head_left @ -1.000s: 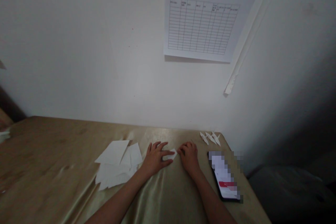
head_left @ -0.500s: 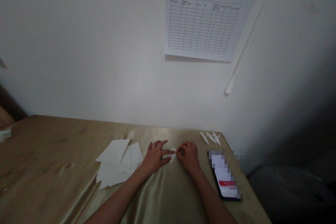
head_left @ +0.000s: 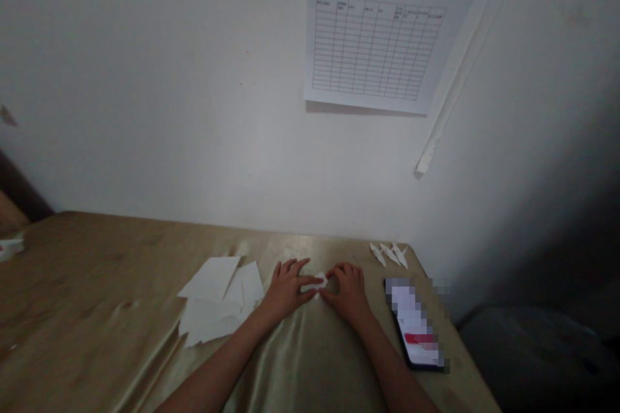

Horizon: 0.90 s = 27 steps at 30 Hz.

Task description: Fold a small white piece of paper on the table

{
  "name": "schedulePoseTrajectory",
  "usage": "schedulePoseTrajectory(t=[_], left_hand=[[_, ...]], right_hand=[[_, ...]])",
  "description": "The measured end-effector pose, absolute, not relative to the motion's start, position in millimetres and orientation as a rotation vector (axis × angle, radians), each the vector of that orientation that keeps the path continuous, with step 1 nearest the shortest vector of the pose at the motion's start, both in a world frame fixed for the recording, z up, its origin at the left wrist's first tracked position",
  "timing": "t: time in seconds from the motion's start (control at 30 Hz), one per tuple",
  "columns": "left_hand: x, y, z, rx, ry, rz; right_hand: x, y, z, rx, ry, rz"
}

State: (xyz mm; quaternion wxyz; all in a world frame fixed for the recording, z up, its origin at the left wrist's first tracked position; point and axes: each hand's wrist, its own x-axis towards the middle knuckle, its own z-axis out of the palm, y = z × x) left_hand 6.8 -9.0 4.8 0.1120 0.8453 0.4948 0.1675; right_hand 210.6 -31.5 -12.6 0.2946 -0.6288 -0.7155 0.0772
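On the gold cloth [head_left: 97, 271]: small white paper [head_left: 314, 285], lying flat or nearly so, between the two hands, partly hidden under the fingertips.
Left hand [head_left: 288, 288]: palm down, fingers spread wide, index and thumb apart with their tips on the paper's left part; not closed around anything.
Right hand [head_left: 349, 286]: fingers bent, index and thumb tips at the paper's right side with a gap between them; cannot tell if an edge is pinched or just pressed.
Sheets [head_left: 210, 310]: loose white pile, overlapping, left of the left hand, near its forearm.
Folded bits [head_left: 400, 255]: three, white, pointed, side by side near the far right corner, beyond the phone.
Phone [head_left: 411, 319]: right of the right forearm, screen up and lit, partly pixelated, red patch low down.
Wall [head_left: 169, 90]: white, behind the cloth's far edge, a few small specks.
Chart [head_left: 378, 45]: printed grid on the wall, text too small to read.
Strip [head_left: 448, 106]: pale, slanting, right of the chart.
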Motion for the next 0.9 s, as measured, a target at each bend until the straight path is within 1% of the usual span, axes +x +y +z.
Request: schedulePoseTrajectory(t=[0.43,0.73,0.9], left_hand=[[7.7,-9.4,6.7,2.479,1.499,0.453],[8.5,-8.3,0.1,2.506,1.528,0.462],[9.0,-9.0,-1.5,2.494,1.532,0.496]], right_hand=[[207.8,-40.6,-5.5,-1.678,-1.921,0.240],[217.4,-35.2,-13.8,-1.612,-1.940,0.279],[220.1,-32.3,-16.1,-1.591,-1.928,0.226]])
